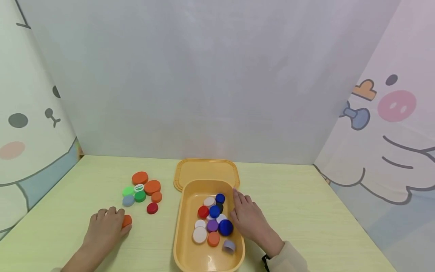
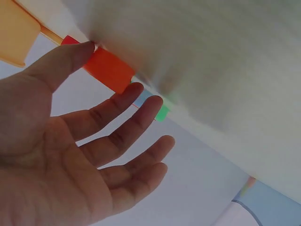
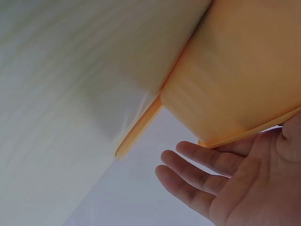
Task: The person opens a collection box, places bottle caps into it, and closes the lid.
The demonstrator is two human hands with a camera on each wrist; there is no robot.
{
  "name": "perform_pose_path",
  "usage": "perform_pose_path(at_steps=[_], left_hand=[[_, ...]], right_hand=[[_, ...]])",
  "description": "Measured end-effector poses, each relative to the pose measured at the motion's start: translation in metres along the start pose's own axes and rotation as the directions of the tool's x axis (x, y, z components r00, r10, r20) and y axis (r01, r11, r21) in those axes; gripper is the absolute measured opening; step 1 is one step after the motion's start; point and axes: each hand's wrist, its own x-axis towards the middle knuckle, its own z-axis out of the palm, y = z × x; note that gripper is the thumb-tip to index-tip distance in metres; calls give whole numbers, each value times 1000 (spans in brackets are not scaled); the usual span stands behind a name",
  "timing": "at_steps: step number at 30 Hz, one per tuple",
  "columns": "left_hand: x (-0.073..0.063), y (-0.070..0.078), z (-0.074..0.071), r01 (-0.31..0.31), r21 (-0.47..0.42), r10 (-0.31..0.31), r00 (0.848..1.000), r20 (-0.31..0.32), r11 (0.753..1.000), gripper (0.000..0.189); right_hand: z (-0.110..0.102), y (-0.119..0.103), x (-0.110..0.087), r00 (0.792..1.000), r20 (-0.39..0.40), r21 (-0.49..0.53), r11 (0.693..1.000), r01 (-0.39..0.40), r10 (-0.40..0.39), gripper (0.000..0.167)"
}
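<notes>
My left hand (image 1: 104, 228) is low over the table at the left. Its thumb and index finger pinch an orange bottle cap (image 2: 110, 70) by opposite ends, while the other fingers spread loosely. In the head view the fingers partly hide that cap (image 1: 127, 221). At the centre stands a yellow plastic box (image 1: 179, 230) holding several bottle caps in white, blue, red, purple, orange and black. My right hand (image 1: 249, 219) rests at the box's right rim, with its fingers extended. The right wrist view shows those fingers (image 3: 202, 157) just beside the rim, outside the box wall (image 3: 235, 70).
Several loose caps lie beyond my left hand, among them a dark red cap (image 1: 152, 208), a blue-grey cap (image 1: 128, 200), a green cap (image 1: 140, 196) and a large orange cap (image 1: 152, 187). A flat yellow lid (image 1: 207, 170) lies behind the box. Curtains enclose the table (image 1: 306, 211).
</notes>
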Motion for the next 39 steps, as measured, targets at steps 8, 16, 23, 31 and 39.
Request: perform_pose_path(at_steps=[8, 16, 23, 31, 39], left_hand=[[2, 0, -1, 15, -13, -14, 999, 46, 1000, 41], [2, 7, -6, -10, -9, 9, 1000, -29, 1000, 44], [3, 22, -18, -96, -10, 91, 972, -217, 995, 45], [16, 46, -34, -204, 25, 197, 893, -405, 979, 45], [29, 84, -54, -256, -27, 230, 904, -359, 966, 38]], right_hand=[[0, 1, 0, 1000, 12, 31, 999, 12, -12, 54], [-2, -1, 1, 1000, 20, 27, 1000, 16, -17, 55], [-3, -1, 0, 999, 30, 40, 999, 10, -11, 55], [-2, -1, 0, 999, 45, 45, 999, 14, -16, 56], [-2, -2, 0, 998, 59, 55, 998, -1, -3, 57]])
